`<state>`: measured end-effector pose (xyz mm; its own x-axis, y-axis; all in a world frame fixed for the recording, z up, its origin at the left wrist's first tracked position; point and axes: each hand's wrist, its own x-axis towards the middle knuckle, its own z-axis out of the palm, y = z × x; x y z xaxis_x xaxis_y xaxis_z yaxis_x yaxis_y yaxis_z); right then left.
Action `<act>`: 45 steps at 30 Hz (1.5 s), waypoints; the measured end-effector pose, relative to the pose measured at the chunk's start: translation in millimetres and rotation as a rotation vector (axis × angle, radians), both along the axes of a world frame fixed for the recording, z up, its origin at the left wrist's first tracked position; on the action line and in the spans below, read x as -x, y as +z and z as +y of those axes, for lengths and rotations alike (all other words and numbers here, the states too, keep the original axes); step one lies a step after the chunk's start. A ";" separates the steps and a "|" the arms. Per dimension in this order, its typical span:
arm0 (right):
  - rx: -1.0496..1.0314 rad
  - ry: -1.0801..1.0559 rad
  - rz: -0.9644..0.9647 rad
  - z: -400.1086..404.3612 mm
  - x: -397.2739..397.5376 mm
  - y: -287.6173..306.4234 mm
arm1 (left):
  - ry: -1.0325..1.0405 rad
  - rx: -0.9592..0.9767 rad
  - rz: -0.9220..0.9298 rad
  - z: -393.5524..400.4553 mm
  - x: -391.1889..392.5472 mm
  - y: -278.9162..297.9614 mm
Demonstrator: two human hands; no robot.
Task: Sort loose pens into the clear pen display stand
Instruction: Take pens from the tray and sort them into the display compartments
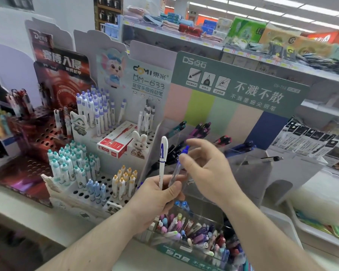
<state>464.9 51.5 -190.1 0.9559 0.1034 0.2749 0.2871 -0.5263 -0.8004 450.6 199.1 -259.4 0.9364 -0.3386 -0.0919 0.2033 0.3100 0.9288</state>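
My left hand (159, 194) grips a white pen with a blue letter on its cap (163, 153), held upright, together with a clear pen with a blue cap (177, 169). My right hand (205, 169) is just to the right, thumb and forefinger pinched on the top of the clear blue pen. Behind both hands stands the clear pen display stand (249, 165), with dark, purple and blue pens leaning in its upper compartments. Its front lower bin (202, 235) holds several loose pastel and blue pens.
A white Domi stand (98, 173) with upright pens in holes is to the left, with a red pen box (115, 143) on it. A dark red stand (37, 137) is farther left. The green header card (239, 89) rises behind the clear stand. A white tray (321, 227) is at the right.
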 end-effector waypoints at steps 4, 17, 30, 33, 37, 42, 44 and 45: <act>-0.125 -0.062 -0.032 7.3 1.3 -14.5 | -0.023 0.029 0.030 3.3 1.3 -6.3; -0.147 -0.169 -0.085 9.8 -10.7 -47.9 | 0.201 0.025 0.190 60.2 12.1 -43.4; 0.732 0.075 -0.063 48.8 -29.5 -99.4 | 0.228 -0.040 0.171 72.8 22.8 -43.6; 0.847 0.114 -0.045 53.1 -29.6 -100.1 | 0.223 -0.052 0.163 71.3 23.5 -38.3; 0.779 0.102 -0.002 53.5 -29.5 -88.3 | 0.210 -0.096 0.159 69.0 23.7 -34.9; -0.020 -0.017 0.083 55.3 -13.8 -58.7 | 0.174 -0.290 0.111 59.4 21.1 -32.1; -0.131 0.061 0.115 58.2 -4.4 -51.3 | 0.110 -0.342 0.071 52.0 18.9 -32.9; -0.148 0.095 0.111 58.5 0.2 -49.9 | 0.076 -0.351 0.050 47.8 17.4 -33.3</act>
